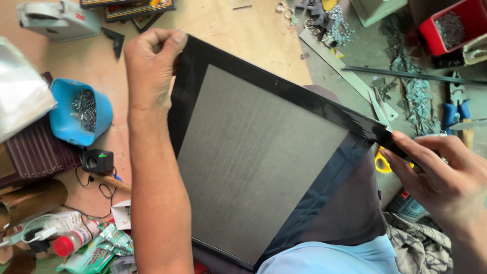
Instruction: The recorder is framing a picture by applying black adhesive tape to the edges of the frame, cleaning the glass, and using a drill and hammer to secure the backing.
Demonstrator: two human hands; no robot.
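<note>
Head view — your left hand [152, 66] pinches the black frame's [264, 162] far corner; your right hand [446, 177] grips its taped edge — fingers closed.

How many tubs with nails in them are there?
2. A blue tub of nails sits by the left hand's wrist; a red tub is in the top right corner. More may be hidden behind the frame.

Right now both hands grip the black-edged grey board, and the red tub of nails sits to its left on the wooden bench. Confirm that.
Wrong in one respect: the tub of nails is blue, not red, as the head view shows. The rest holds: the left hand and right hand both grip the black-edged grey board, with the tub to its left on the wooden bench.
</note>
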